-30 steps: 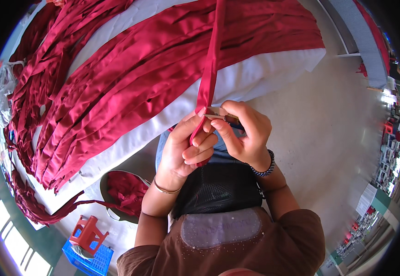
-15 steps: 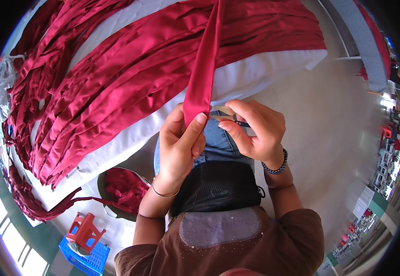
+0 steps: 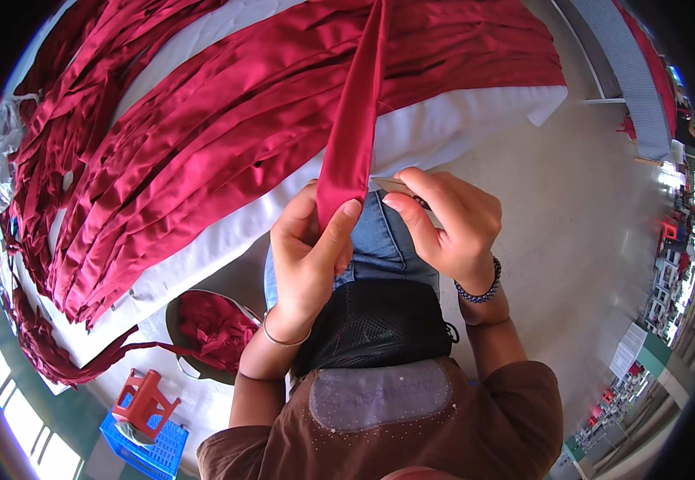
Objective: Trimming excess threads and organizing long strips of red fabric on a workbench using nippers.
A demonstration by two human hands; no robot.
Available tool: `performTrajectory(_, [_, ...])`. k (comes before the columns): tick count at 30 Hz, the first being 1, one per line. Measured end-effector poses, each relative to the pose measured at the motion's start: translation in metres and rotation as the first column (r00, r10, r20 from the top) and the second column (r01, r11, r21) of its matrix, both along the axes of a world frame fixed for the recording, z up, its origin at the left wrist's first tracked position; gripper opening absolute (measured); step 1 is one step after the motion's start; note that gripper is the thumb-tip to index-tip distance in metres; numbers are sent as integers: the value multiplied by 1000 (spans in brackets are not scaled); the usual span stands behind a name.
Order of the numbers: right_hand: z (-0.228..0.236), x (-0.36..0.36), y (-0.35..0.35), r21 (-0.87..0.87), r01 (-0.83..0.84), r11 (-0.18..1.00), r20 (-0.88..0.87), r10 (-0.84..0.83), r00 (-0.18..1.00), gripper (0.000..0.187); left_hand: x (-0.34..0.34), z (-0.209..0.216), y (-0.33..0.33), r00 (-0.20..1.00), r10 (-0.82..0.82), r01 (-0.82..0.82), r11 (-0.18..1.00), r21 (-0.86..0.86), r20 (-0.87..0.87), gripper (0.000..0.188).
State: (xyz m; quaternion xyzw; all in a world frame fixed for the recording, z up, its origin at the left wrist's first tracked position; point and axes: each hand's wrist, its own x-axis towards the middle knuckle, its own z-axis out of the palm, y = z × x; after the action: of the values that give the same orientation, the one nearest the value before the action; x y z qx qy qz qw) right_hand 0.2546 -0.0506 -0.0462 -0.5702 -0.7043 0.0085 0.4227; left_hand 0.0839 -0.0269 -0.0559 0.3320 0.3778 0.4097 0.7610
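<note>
Thumb and fingers of the left hand (image 3: 309,252) are closed on a red strip (image 3: 349,152), thumb pressed over its face. The right hand (image 3: 455,224) has a narrow grip, thumb and forefinger bent around small snips (image 3: 387,186), largely hidden, beside the strip's right edge; contact cannot be told. One second earlier the strip was narrow and folded there; now it spreads flat, and the right hand sits farther right. Beyond, the strip rises over the white-covered surface (image 3: 443,120), heaped with red fabric (image 3: 227,152).
</note>
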Motion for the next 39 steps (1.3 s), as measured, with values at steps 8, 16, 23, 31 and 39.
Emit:
performTrajectory(8, [4, -1, -4, -82, 55, 995, -25, -58, 998, 18, 1, 2, 0, 998, 12, -11, 1000, 24, -57, 13])
performTrajectory(16, [11, -11, -6, -405, -138, 904, -562, -127, 817, 42, 4, 1, -1, 982, 2, 17, 995, 98, -186, 10])
performTrajectory(23, [4, -5, -5, -369, 16, 929, -688, -285, 667, 8, 1, 3, -2, 943, 27, 34, 983, 178, -332, 11])
performTrajectory(31, [-5, -11, -7, -437, -196, 878, -722, -212, 659, 14, -7, 5, -7, 976, -169, 189, 972, 141, -140, 10])
performTrajectory(39, [1, -25, -28, -415, -386, 824, -838, -181, 515, 8, -18, -1, 3, 976, -217, 212, 954, 212, 2, 51])
